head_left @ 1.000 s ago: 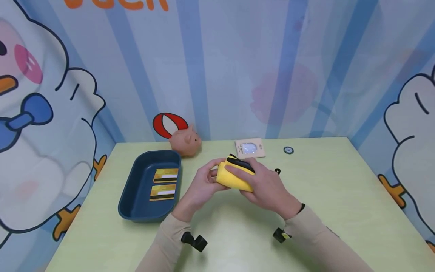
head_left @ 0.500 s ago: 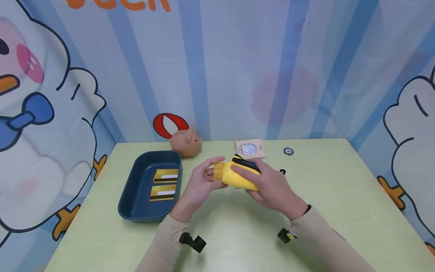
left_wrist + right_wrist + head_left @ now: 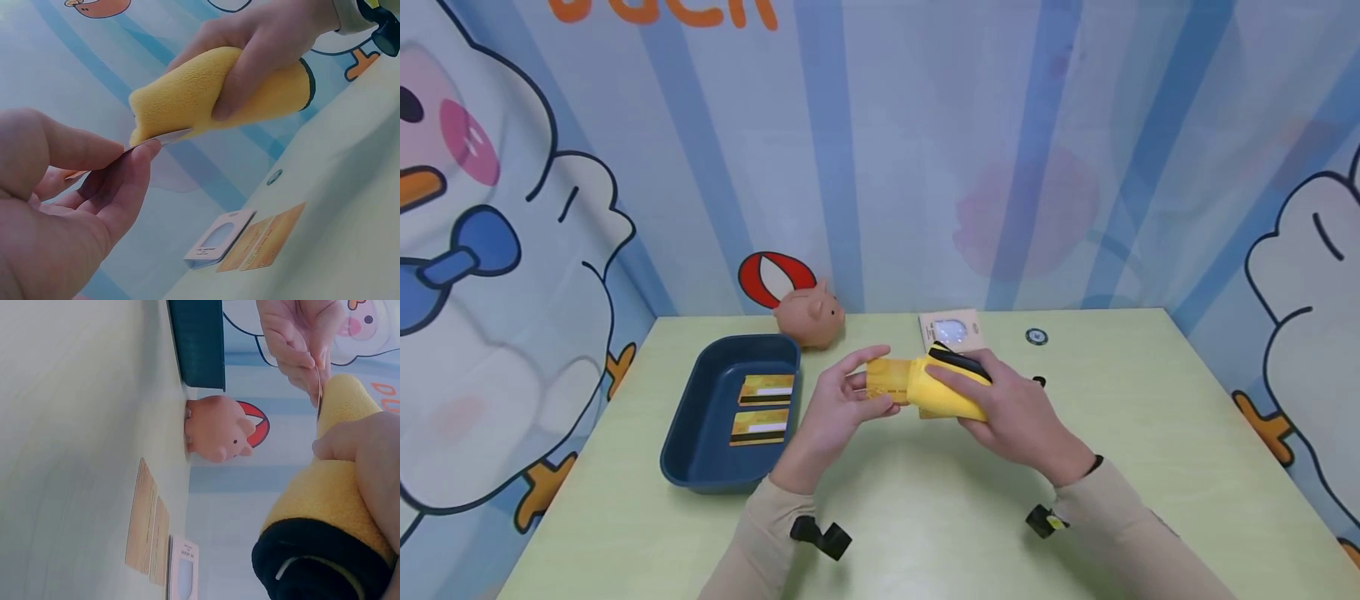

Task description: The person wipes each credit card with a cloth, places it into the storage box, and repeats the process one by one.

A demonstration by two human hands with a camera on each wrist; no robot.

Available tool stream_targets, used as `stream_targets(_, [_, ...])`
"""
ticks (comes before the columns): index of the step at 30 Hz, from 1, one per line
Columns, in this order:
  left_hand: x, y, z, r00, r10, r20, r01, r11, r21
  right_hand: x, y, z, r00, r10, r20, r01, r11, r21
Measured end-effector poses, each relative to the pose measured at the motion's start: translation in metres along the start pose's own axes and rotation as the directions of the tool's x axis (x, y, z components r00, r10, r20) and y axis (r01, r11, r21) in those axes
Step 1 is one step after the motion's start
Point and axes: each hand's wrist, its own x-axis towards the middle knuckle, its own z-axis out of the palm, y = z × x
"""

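Observation:
My left hand (image 3: 838, 404) pinches a gold bank card (image 3: 886, 382) between thumb and fingers; in the left wrist view the card is seen edge-on. A fuzzy yellow cloth (image 3: 951, 392) with a black edge is bunched in my right hand (image 3: 1018, 412), its thumb and fingers wrapped round it. The cloth meets the card's right end and hides part of it. Both hands are above the table. Beneath them two more gold cards (image 3: 265, 240) lie side by side on the table, mostly hidden in the head view by the right hand and cloth.
A dark blue tray (image 3: 679, 467) at left holds two gold cards (image 3: 760, 427). Behind it stands a pink piggy bank (image 3: 810, 317). A pale pink box with a window (image 3: 952, 327) and a round token (image 3: 1037, 337) lie along the back, near the curtain wall.
The right hand and cloth have slid to the right, away from the left hand. More of the gold card now shows between them. The left hand has shifted slightly left.

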Motion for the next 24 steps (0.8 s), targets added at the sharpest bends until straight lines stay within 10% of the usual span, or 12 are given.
stream_targets(24, [0.0,0.002,-0.002,0.997,-0.081,-0.011,0.081,0.996,-0.04,-0.016,0.018,-0.004,0.998,0.059,-0.008,-0.059,0.998,0.036])
